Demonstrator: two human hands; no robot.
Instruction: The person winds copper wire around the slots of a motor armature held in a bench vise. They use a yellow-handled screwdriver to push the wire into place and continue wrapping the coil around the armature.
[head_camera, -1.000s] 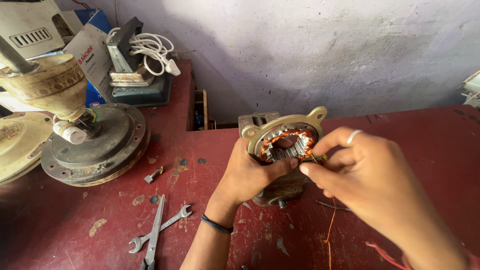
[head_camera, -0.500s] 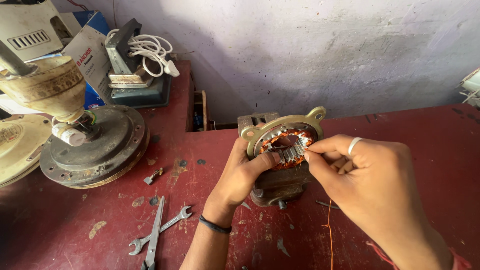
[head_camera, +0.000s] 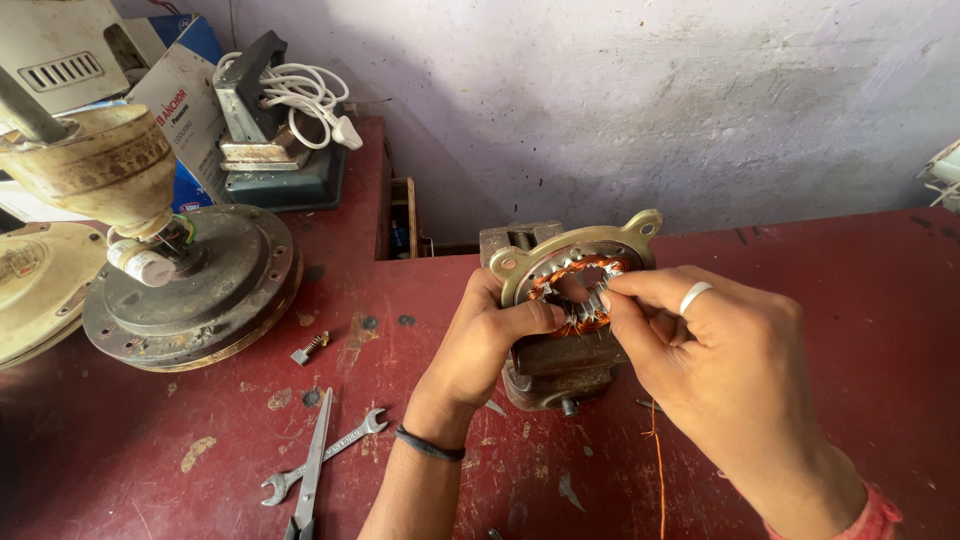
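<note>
two hands: both work on the stator (head_camera: 575, 290), the landmark for every place below.
loose wire: a thin copper wire (head_camera: 657, 470) trails on the red table (head_camera: 850, 300) nearer the camera than the stator, under the right wrist; keep it free of snags.
tools: scissors (head_camera: 310, 470) and a spanner (head_camera: 325, 460) lie crossed, near and well left of the stator.
left hand: the left hand (head_camera: 480, 345) is closed around the stator's left rim, thumb pressed on the yellowish ring; a firm, steady brace matters most here.
right hand: the right hand (head_camera: 700, 350), a ring on one finger, pinches at the copper windings on the stator's right inner edge, fingertips closed; what they pinch is too small to tell. a light pull is wise, as the fine wire looks easy to kink.
stator: it stands tilted, face toward the camera, propped on a dark metal block (head_camera: 560, 360) just below it.
screw: a small screw (head_camera: 310, 348) lies left of the stator.
fan motor: a round fan motor housing (head_camera: 200, 290) sits far left of the stator.
beyond: a dark device with a coiled white cable (head_camera: 300, 95) stands behind and left of the stator, by the wall.
</note>
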